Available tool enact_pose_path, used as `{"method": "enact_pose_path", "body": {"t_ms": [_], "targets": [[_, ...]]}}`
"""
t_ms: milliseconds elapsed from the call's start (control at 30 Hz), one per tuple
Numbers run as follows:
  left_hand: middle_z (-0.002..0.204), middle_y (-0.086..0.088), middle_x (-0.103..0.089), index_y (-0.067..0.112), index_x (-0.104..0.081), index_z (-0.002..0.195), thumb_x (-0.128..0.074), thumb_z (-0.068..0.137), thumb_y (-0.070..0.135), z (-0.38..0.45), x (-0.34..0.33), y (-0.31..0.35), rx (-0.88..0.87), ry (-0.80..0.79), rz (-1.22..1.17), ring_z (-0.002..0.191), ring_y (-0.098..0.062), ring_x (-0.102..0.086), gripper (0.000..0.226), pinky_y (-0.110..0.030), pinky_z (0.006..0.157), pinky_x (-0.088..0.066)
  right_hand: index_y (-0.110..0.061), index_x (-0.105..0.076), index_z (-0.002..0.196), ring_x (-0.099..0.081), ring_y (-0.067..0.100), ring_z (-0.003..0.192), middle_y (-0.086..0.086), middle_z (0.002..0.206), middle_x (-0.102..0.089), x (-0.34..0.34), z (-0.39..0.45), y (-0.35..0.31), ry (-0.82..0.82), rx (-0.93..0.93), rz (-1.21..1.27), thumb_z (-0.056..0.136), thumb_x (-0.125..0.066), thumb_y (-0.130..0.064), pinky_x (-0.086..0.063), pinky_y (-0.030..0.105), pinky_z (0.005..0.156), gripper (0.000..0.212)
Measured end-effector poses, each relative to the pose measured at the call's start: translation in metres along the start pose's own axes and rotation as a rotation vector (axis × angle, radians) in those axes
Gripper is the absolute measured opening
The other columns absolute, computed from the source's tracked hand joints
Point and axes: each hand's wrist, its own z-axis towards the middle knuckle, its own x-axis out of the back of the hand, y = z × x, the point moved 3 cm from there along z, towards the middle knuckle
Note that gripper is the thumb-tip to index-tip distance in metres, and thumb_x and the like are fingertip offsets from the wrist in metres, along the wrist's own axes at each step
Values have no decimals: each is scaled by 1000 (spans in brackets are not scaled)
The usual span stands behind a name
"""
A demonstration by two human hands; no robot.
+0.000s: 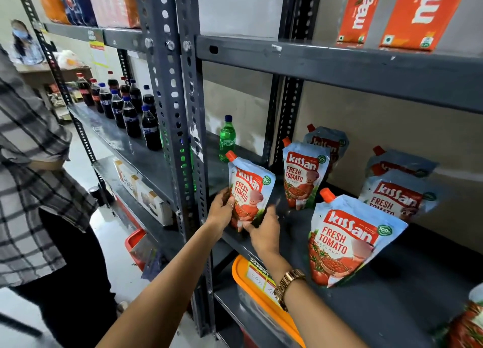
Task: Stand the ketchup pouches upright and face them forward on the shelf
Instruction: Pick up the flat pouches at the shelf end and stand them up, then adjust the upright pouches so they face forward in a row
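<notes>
I have my left hand (222,211) and right hand (264,232) closed around the base of a ketchup pouch (248,193) at the shelf (392,303) front-left corner, so letting go early could tip it off that edge.

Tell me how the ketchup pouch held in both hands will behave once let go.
The held pouch looks soft-walled, so probably floppy. Its narrow base and high spout suggest it tips easily; both hands, left and right, steady it. Glossy film may be slippery.
</notes>
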Motion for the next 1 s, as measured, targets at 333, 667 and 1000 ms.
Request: {"method": "enact_pose_path", "body": {"t_ms": [333,667,1000], "targets": [[140,-16,-48,7,-38,139,-39,98,24,3,2,-15,118,-48,34,128,-28,-47,45,-26,93,-37,-7,-47,108,-58,29,110,16,116,-62,-3,-5,13,-27,-10,-27,81,-67,-12,-48,34,89,34],[137,-18,-51,3,-45,132,-45,95,24,-5,-3,-18,111,-85,85,125,-29,-49,42,-33,101,-40,-5,-48,116,-59,36,110,22,116,-63,9,-13,19,30,6,-120,83,-65,-15,-52,45,90,38],[134,-16,-54,5,-48,129,-45,95,25,-34,-18,-27,118,-147,120,106,-15,-49,39,-26,89,-41,-7,-47,122,-57,35,114,21,121,-61,33,-35,35,68,1,-116,83,-64,-15,-51,46,92,43]]}}
